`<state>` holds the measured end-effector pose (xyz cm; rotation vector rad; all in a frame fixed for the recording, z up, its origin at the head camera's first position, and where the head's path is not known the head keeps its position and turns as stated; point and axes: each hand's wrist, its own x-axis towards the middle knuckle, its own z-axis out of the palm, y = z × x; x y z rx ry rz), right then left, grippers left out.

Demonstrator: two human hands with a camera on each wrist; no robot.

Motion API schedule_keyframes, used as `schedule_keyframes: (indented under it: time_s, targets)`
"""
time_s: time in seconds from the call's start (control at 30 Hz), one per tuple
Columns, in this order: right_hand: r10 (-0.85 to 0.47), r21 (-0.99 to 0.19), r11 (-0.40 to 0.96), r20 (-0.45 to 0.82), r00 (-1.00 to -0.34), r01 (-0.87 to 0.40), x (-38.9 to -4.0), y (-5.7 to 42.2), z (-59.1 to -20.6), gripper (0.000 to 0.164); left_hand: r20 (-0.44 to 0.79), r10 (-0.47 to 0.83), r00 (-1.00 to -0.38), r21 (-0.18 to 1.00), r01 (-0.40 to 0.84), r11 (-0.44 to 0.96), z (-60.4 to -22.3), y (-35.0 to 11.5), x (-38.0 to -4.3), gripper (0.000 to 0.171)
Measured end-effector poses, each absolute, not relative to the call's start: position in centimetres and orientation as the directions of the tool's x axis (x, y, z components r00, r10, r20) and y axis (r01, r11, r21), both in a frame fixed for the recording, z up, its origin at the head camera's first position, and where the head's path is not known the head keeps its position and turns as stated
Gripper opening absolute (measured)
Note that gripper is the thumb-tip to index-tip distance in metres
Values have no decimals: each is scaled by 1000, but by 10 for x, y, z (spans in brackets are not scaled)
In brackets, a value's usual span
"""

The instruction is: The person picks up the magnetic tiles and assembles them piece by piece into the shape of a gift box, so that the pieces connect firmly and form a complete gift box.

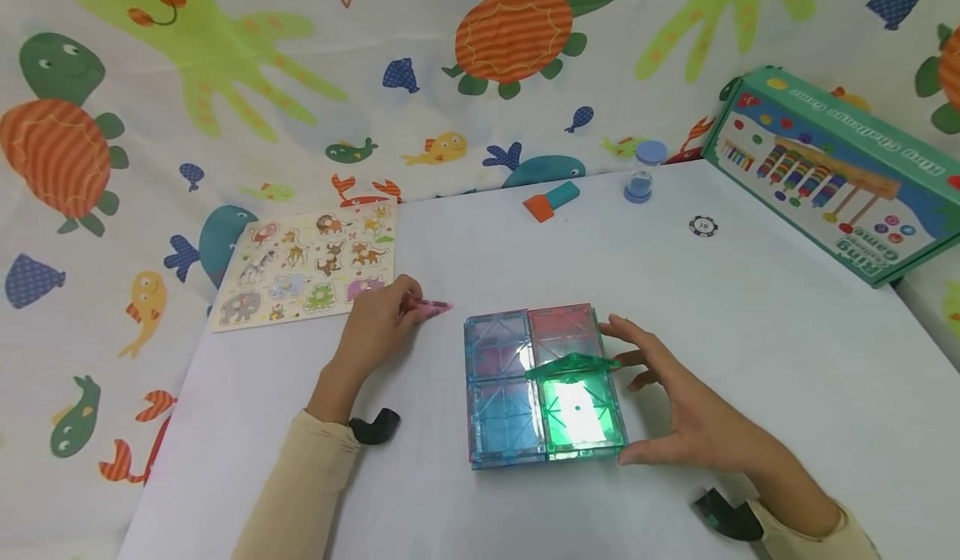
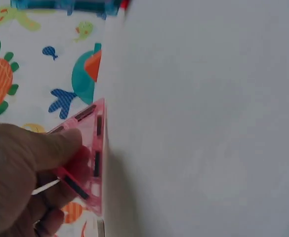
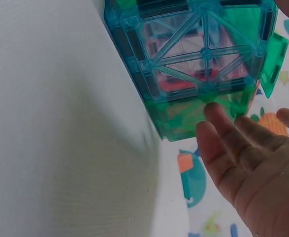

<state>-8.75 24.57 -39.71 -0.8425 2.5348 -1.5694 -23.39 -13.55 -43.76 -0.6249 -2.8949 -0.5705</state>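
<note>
A pink triangular magnetic tile is pinched between thumb and fingers of my left hand, left of a boxy structure. In the left wrist view the thumb presses on the face of the pink tile. The structure of see-through magnetic tiles shows blue, pink and green squares on top. A green triangular tile stands tilted up from its top, at the edge of the green square. My right hand is spread along the structure's right side, fingertips close to its wall and to the green triangle's corner.
An animal peg puzzle board lies at the back left. Toward the back are an orange and teal piece, a small blue-capped hourglass and a round chip. A green game box stands at the back right, against a patterned cloth.
</note>
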Motion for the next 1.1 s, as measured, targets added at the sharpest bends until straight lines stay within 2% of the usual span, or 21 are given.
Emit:
schedule_keyframes:
  time_s: [0.1, 0.2, 0.33, 0.43, 0.57, 0.73, 1.1]
  targets:
    - [-469, -841, 339, 237, -851, -421, -87, 246, -397, 124, 287, 356, -889, 435, 452, 779, -426, -122, -220, 27]
    - [-471, -842, 336, 236, -850, -421, -87, 248, -397, 124, 409, 402, -819, 477, 568, 671, -403, -100, -202, 27]
    - [-468, -844, 327, 245, -849, -424, -86, 249, -396, 124, 496, 553, -670, 406, 741, 535, -375, -65, -176, 21]
    - [-466, -850, 323, 240, -852, -416, -85, 249, -397, 123, 477, 627, -616, 348, 787, 509, -366, -50, -160, 20]
    - [-463, -849, 337, 226, -857, -406, -85, 247, -397, 122, 440, 663, -606, 318, 795, 516, -369, -43, -150, 18]
    - [-453, -845, 358, 214, -866, -396, -86, 246, -396, 122, 418, 669, -614, 345, 789, 508, -377, -45, -149, 17]
    - [-458, -843, 373, 196, -867, -387, -89, 246, -396, 121, 389, 670, -633, 345, 774, 531, -382, -57, -150, 35]
